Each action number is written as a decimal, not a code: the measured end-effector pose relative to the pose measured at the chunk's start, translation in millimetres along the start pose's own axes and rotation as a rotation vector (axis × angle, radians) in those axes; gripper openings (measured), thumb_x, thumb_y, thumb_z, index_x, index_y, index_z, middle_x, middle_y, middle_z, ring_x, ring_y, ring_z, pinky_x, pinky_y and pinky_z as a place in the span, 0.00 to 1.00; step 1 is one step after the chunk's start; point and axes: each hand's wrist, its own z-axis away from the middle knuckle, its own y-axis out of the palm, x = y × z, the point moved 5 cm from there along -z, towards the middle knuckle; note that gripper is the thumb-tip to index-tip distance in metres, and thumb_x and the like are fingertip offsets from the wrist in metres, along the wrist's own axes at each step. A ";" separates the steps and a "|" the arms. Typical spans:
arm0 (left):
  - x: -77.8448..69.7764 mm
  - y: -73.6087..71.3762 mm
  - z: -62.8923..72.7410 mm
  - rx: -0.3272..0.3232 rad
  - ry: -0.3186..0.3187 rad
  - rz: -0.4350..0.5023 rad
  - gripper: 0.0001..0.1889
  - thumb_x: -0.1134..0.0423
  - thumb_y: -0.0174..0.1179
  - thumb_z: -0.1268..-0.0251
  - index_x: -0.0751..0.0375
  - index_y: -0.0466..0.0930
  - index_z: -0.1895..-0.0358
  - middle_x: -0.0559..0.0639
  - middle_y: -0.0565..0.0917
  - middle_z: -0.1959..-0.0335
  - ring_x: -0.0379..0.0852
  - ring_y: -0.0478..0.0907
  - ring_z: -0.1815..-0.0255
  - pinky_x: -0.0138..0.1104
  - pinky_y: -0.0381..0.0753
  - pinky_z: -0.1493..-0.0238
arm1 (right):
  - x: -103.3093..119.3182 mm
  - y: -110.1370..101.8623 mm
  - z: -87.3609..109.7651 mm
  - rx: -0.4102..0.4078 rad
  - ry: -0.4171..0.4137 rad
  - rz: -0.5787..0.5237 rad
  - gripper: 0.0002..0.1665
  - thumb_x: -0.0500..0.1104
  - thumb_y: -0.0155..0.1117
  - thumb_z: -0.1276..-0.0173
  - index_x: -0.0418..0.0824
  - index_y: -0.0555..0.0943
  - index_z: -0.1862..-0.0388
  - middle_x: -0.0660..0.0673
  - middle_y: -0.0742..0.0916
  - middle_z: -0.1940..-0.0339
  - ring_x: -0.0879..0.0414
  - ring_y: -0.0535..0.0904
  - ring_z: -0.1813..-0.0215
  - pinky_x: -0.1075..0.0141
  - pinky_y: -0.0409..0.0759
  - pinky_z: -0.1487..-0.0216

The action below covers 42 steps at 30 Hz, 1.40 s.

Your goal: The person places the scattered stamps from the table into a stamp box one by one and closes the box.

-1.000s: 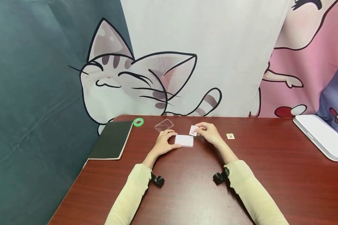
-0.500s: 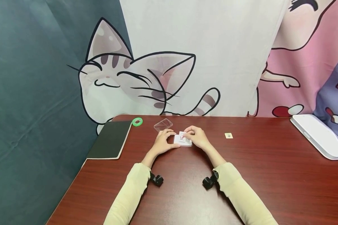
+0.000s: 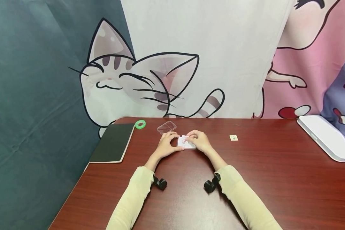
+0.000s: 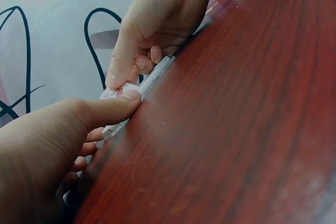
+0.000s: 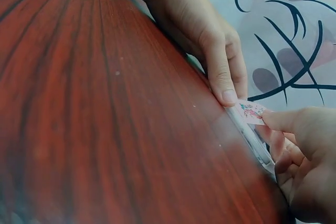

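A shallow plastic case (image 3: 187, 147) with a white top face lies on the table in front of the person. My left hand (image 3: 166, 145) grips its left end, thumb on the near edge and fingers at the far side. Between thumb and fingers, my right hand (image 3: 200, 141) pinches a small white square (image 3: 184, 139) printed with a colourful figure. In the right wrist view the printed square (image 5: 251, 112) slants low over the case (image 5: 251, 139), close to the left thumb. The right fingertips behind the square are partly hidden.
Behind the left hand lies a clear plastic lid (image 3: 166, 127), with a green ring (image 3: 140, 124) farther left. A dark notebook (image 3: 112, 142) occupies the table's left side. To the right are another small printed square (image 3: 233, 137) and a large white flat object (image 3: 330, 139).
My right hand has moved left, bringing the printed square from beside the case to over its white face, then lowering it slightly. The left hand keeps its grip on the case.
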 end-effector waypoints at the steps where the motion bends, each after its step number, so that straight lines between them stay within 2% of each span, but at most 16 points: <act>1: -0.1 0.0 -0.2 -0.003 0.003 -0.004 0.29 0.50 0.74 0.51 0.58 0.81 0.44 0.56 0.75 0.37 0.55 0.68 0.38 0.52 0.68 0.36 | -0.3 -0.2 -0.4 -0.003 -0.004 0.013 0.09 0.41 0.69 0.39 0.37 0.84 0.62 0.42 0.89 0.70 0.65 0.76 0.71 0.72 0.70 0.67; 11: 0.6 0.1 -0.9 -0.005 0.005 0.005 0.29 0.50 0.75 0.52 0.58 0.81 0.45 0.55 0.76 0.38 0.55 0.68 0.38 0.52 0.67 0.35 | 3.1 -0.3 0.6 -0.037 -0.046 0.124 0.08 0.46 0.71 0.40 0.44 0.87 0.64 0.44 0.91 0.66 0.60 0.82 0.66 0.69 0.71 0.63; 29: 1.0 -2.6 -2.2 0.002 -0.021 0.002 0.30 0.51 0.76 0.53 0.58 0.81 0.44 0.54 0.75 0.37 0.55 0.67 0.39 0.50 0.68 0.35 | 6.9 2.1 1.1 -0.077 -0.060 0.272 0.10 0.52 0.70 0.40 0.50 0.86 0.63 0.50 0.90 0.66 0.55 0.82 0.63 0.64 0.72 0.63; 36: 0.4 -2.6 2.6 -0.003 -0.011 0.012 0.30 0.51 0.75 0.52 0.59 0.81 0.44 0.55 0.76 0.37 0.55 0.68 0.39 0.51 0.68 0.36 | 4.7 5.5 3.3 -0.073 -0.044 0.305 0.10 0.53 0.70 0.41 0.52 0.87 0.63 0.51 0.89 0.68 0.55 0.81 0.64 0.64 0.72 0.65; 42: 0.1 -1.2 1.3 0.001 -0.011 0.023 0.31 0.51 0.75 0.52 0.58 0.80 0.44 0.55 0.75 0.36 0.55 0.67 0.38 0.51 0.68 0.35 | 6.4 3.1 4.7 -0.088 -0.032 0.307 0.09 0.53 0.70 0.42 0.52 0.86 0.64 0.52 0.88 0.70 0.55 0.81 0.64 0.64 0.71 0.66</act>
